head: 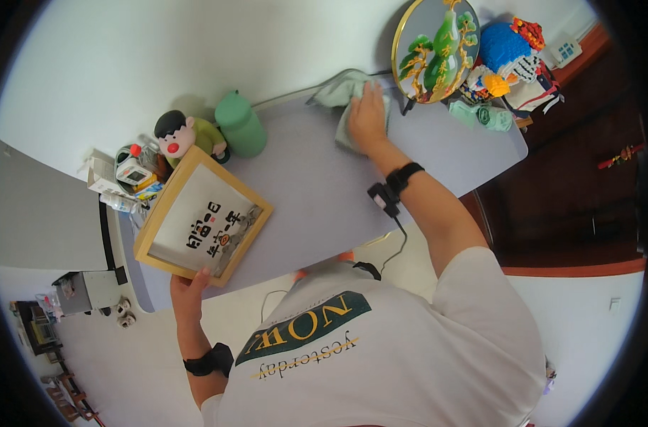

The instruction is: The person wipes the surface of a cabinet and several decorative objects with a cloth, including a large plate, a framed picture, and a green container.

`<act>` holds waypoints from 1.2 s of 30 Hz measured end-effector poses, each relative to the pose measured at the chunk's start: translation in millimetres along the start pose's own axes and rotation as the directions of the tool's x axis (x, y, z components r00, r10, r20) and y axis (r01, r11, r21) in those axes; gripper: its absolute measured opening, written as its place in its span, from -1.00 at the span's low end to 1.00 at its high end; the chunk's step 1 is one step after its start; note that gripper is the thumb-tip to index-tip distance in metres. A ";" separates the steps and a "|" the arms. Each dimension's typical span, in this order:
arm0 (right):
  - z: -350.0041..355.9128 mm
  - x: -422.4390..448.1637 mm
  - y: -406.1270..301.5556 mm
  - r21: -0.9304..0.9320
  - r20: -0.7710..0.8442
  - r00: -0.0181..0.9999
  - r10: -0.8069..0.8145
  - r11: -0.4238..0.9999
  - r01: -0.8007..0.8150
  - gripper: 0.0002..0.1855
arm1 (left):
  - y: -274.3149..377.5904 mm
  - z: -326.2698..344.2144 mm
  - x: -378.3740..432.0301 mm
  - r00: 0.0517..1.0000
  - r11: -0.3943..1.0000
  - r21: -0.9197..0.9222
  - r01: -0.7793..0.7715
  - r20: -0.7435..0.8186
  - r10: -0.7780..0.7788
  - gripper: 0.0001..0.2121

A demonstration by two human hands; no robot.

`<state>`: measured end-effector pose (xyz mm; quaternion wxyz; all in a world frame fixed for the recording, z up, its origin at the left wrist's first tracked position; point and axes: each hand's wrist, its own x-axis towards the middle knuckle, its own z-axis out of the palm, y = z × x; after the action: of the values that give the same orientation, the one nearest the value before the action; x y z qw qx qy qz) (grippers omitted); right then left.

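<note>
My left hand grips the lower edge of a wooden box frame, its thumb over the front rim. The frame tilts above the left part of the grey table. Behind its glass are dark writing and a heap of coin-like grey pieces. Further back, my right hand lies on a pale green cloth, its fingers pressing the cloth to the table near the wall. Some of the cloth is bunched up beyond the fingers, and the palm hides part of it.
Behind the frame stand a cartoon figure, a green bottle and a device with a small screen. Right of the cloth are a round gourd plaque on a stand, a block-built model and green rolls. A cable dangles from my right wrist.
</note>
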<state>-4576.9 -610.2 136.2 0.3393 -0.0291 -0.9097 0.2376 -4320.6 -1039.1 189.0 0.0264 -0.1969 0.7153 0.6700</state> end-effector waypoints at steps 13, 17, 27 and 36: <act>21.6 41.0 1.6 -0.308 0.162 0.969 0.185 0.943 -0.129 -0.38 | -2.8 2.0 -6.9 0.998 0.997 -0.066 0.039 -0.040 -0.042 -0.55; 39.4 8.5 -63.4 -0.244 0.276 0.961 -0.023 0.965 0.093 -0.41 | -3.6 0.2 -7.8 0.997 0.997 -0.047 0.063 -0.037 -0.064 -0.54; 44.9 -4.7 -91.4 0.076 0.261 0.845 -0.468 0.882 0.465 -0.44 | 4.5 4.6 -8.3 0.999 0.999 -0.003 0.041 -0.034 -0.041 -0.53; 5.4 6.9 32.2 -0.054 0.148 0.970 -0.195 0.977 0.204 -0.48 | -0.2 0.7 -5.3 1.000 0.998 -0.058 0.025 0.010 -0.025 -0.49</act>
<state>-4589.1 -582.5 122.2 0.2949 0.0678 -0.9374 0.1722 -4315.8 -1037.1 190.4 0.0324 -0.2034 0.6927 0.6912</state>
